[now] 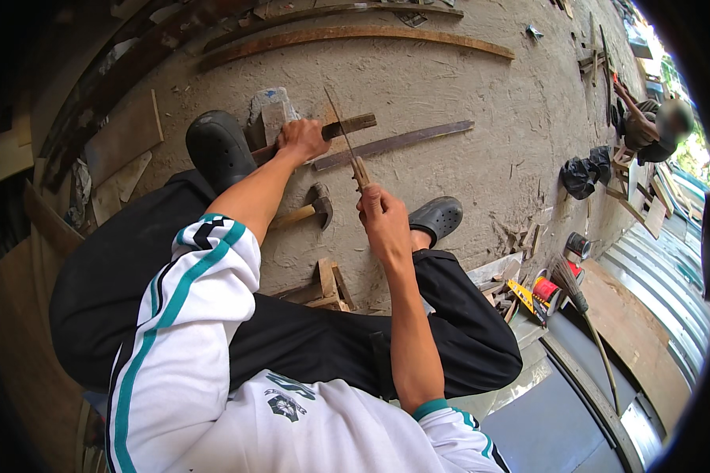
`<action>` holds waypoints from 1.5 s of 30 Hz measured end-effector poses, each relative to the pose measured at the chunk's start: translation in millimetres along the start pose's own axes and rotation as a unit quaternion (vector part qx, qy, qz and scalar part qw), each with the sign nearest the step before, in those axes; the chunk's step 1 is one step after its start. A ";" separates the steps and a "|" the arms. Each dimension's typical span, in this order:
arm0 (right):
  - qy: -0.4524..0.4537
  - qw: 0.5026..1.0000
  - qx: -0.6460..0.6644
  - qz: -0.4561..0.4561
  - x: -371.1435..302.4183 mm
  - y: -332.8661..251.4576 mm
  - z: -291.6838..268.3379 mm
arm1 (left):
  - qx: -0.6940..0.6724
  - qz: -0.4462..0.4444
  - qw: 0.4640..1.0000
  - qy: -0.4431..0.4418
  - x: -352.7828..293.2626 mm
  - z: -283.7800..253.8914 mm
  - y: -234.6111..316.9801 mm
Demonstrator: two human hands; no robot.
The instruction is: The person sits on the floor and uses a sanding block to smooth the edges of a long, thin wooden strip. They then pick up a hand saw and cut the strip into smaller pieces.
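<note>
My left hand (301,140) is closed over a narrow strip of wood (355,125), pressing it down beside a pale block (274,118). In my right hand (384,217) is the wooden handle of a handsaw (339,118). Its thin blade, seen nearly edge-on, crosses the strip just right of my left hand; whether the teeth have cut in I cannot tell. A longer dark plank (402,144) lies on the ground beyond the saw handle. Between my forearms rests a claw hammer (321,206) with a wooden handle.
My clogged feet (217,146) stand either side of the work. Long boards (355,33) lie at the far side. Wood offcuts (331,284) sit close to my legs. On the right are paint cans (546,290), a broom (569,285), a black bag (585,172) and another person (647,126).
</note>
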State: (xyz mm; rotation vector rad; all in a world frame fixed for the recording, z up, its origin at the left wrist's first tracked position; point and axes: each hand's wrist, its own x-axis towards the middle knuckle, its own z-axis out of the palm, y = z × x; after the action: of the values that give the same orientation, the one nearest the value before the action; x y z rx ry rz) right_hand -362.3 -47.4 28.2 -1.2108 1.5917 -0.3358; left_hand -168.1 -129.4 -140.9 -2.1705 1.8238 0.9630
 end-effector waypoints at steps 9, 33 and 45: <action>-0.041 0.981 0.149 0.113 -1.5 21.8 5.7 | 0.000 0.000 1.000 0.005 -0.2 -0.6 -0.2; -0.085 0.953 0.141 0.255 -24.7 41.3 -6.5 | -0.024 -0.016 1.000 0.002 -5.0 -4.7 4.3; -0.011 0.977 0.026 0.212 -36.5 32.2 -14.4 | -0.028 -0.021 0.999 -0.010 -0.4 2.4 -3.7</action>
State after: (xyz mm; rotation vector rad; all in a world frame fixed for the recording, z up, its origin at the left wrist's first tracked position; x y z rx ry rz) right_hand -394.1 -8.0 31.2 -0.8030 1.7613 -0.0867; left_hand -165.6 -127.0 -143.5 -2.2136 1.7546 1.0355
